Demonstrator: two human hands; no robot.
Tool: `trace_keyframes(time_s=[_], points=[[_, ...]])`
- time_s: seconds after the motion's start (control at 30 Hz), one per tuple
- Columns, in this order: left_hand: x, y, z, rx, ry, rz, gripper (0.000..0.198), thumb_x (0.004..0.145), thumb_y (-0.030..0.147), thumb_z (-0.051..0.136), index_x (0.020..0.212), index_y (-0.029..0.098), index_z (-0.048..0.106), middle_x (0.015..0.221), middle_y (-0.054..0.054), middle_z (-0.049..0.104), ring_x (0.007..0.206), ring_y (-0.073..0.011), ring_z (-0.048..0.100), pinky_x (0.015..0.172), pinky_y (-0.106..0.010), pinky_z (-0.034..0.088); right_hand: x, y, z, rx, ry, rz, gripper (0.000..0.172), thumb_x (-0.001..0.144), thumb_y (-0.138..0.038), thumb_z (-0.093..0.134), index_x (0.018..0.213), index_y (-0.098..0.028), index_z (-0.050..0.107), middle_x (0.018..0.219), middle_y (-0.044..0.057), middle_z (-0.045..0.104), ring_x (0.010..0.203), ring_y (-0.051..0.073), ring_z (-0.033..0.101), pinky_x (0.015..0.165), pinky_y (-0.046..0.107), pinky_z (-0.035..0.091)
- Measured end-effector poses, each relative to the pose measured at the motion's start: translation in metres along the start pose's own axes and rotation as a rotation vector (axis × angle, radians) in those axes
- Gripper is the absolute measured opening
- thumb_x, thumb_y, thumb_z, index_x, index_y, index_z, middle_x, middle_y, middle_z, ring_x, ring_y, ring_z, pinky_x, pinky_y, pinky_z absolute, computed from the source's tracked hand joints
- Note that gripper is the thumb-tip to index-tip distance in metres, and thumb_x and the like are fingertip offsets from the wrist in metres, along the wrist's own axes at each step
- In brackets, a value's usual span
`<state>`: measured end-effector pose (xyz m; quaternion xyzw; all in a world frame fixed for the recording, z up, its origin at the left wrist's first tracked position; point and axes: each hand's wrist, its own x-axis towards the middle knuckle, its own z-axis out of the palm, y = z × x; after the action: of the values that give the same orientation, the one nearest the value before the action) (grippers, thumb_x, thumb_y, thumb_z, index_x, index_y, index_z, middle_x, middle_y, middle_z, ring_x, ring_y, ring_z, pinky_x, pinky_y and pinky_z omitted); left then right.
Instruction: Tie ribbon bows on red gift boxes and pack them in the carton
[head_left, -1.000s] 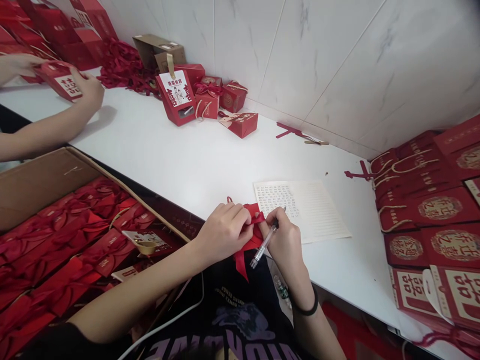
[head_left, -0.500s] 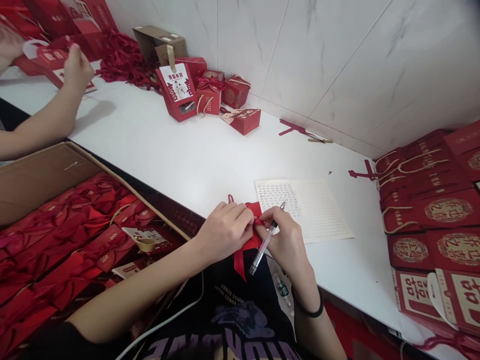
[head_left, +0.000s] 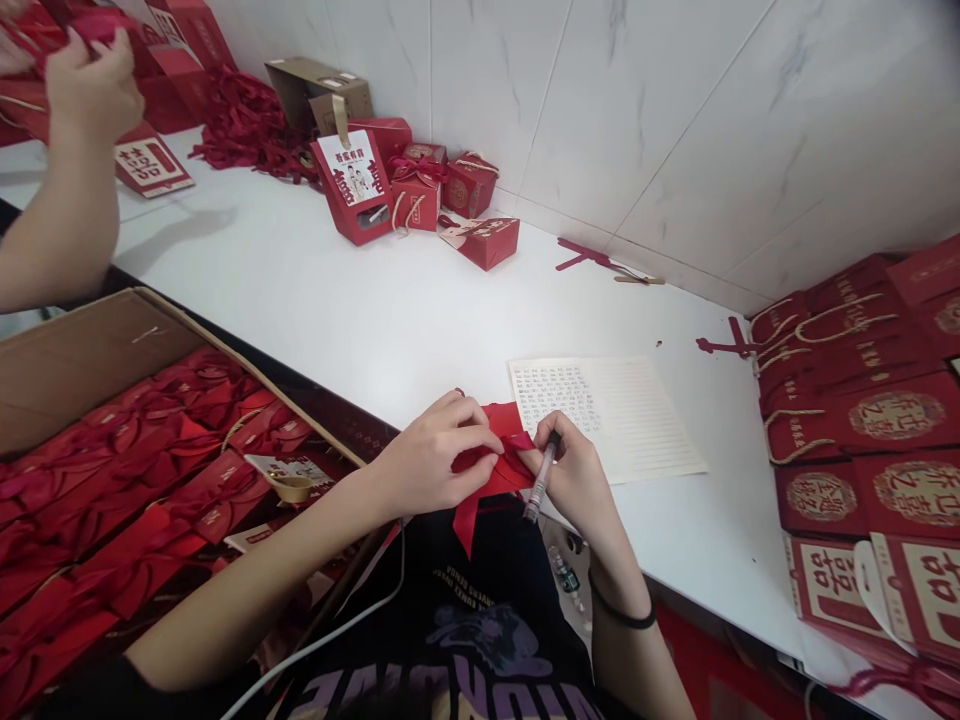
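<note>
Two hands meet at the near edge of the table: the left hand pinches a red ribbon piece flat so it cannot slip, while the right hand grips the ribbon too, a pen tucked between its fingers. A lined sheet lies just beyond, within easy reach.
</note>
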<state>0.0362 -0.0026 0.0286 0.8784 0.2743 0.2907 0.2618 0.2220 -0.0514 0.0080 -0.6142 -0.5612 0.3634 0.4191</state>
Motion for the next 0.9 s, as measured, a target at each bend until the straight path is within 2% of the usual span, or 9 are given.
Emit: trace_keyframes(time_s=[0.13,0.2,0.3,0.37,0.43,0.53,0.63,0.73,0.9], points=[[-0.001,0.0,-0.008,-0.104,-0.061,-0.04,0.019,0.083,0.018,0.052,0.091,0.02,0.069,0.084,-0.004,0.058,0.086,-0.0158,0.052,0.078,-0.032,0.049,0.002,-0.002,-0.021,0.144,-0.231,0.041,0.031,0.073,-0.038,0.069,0.073,-0.021,0.043,0.066,-0.004,0.048,0.055,0.012,0.042,0.052,0.023,0.036],[-0.002,0.0,-0.012,-0.145,-0.086,-0.067,0.021,0.083,0.018,0.052,0.094,0.022,0.069,0.087,-0.004,0.059,0.089,-0.0161,0.053,0.079,-0.033,0.049,0.002,-0.004,-0.027,0.207,-0.273,0.051,0.033,0.074,-0.042,0.069,0.075,-0.022,0.044,0.069,-0.003,0.052,0.057,0.013,0.047,0.054,0.025,0.039],[-0.006,-0.002,-0.017,-0.147,-0.028,-0.127,0.019,0.083,0.018,0.05,0.094,0.021,0.066,0.093,-0.005,0.06,0.092,-0.0168,0.054,0.082,-0.034,0.048,0.002,-0.006,-0.025,0.201,-0.172,0.057,0.032,0.078,-0.048,0.063,0.074,-0.022,0.044,0.068,-0.001,0.054,0.061,0.015,0.051,0.057,0.027,0.042],[-0.01,-0.004,-0.02,-0.09,0.03,-0.188,0.013,0.081,0.019,0.052,0.089,0.02,0.063,0.092,-0.004,0.06,0.091,-0.0171,0.054,0.083,-0.034,0.048,0.002,-0.006,-0.018,0.129,-0.071,0.052,0.031,0.079,-0.048,0.061,0.073,-0.022,0.045,0.065,-0.001,0.053,0.06,0.015,0.05,0.057,0.027,0.041],[-0.014,-0.006,-0.023,-0.027,0.031,-0.255,0.007,0.08,0.021,0.054,0.084,0.02,0.059,0.089,-0.003,0.06,0.088,-0.017,0.054,0.08,-0.033,0.047,0.003,-0.004,-0.012,0.082,-0.01,0.041,0.03,0.078,-0.045,0.062,0.072,-0.021,0.045,0.065,-0.001,0.051,0.059,0.014,0.048,0.057,0.027,0.04],[-0.02,-0.008,-0.024,0.007,-0.04,-0.35,0.007,0.079,0.026,0.056,0.08,0.019,0.054,0.084,-0.001,0.059,0.082,-0.0159,0.054,0.074,-0.031,0.047,0.003,0.0,-0.008,0.112,-0.003,0.029,0.027,0.077,-0.041,0.063,0.072,-0.021,0.045,0.065,-0.002,0.049,0.058,0.013,0.045,0.056,0.025,0.039],[-0.022,-0.008,-0.024,-0.05,-0.089,-0.405,0.008,0.079,0.025,0.055,0.075,0.019,0.052,0.083,0.0,0.058,0.077,-0.0134,0.054,0.071,-0.028,0.046,0.003,0.003,-0.009,0.212,-0.044,0.052,0.025,0.076,-0.037,0.064,0.074,-0.021,0.044,0.067,-0.002,0.051,0.058,0.013,0.045,0.054,0.024,0.039],[-0.023,-0.008,-0.022,-0.179,-0.074,-0.449,0.011,0.081,0.026,0.054,0.072,0.019,0.051,0.08,0.001,0.057,0.07,-0.0109,0.052,0.065,-0.024,0.045,0.003,0.007,-0.009,0.281,-0.065,0.09,0.025,0.074,-0.035,0.065,0.074,-0.022,0.045,0.068,-0.003,0.051,0.057,0.012,0.044,0.053,0.023,0.038],[-0.022,-0.011,-0.016,-0.447,-0.005,-0.54,0.02,0.082,0.032,0.054,0.069,0.017,0.051,0.07,0.002,0.056,0.063,-0.0094,0.05,0.059,-0.023,0.043,0.001,0.011,-0.005,0.272,-0.037,0.106,0.023,0.075,-0.036,0.065,0.075,-0.021,0.048,0.067,-0.004,0.048,0.055,0.012,0.042,0.051,0.022,0.036]])
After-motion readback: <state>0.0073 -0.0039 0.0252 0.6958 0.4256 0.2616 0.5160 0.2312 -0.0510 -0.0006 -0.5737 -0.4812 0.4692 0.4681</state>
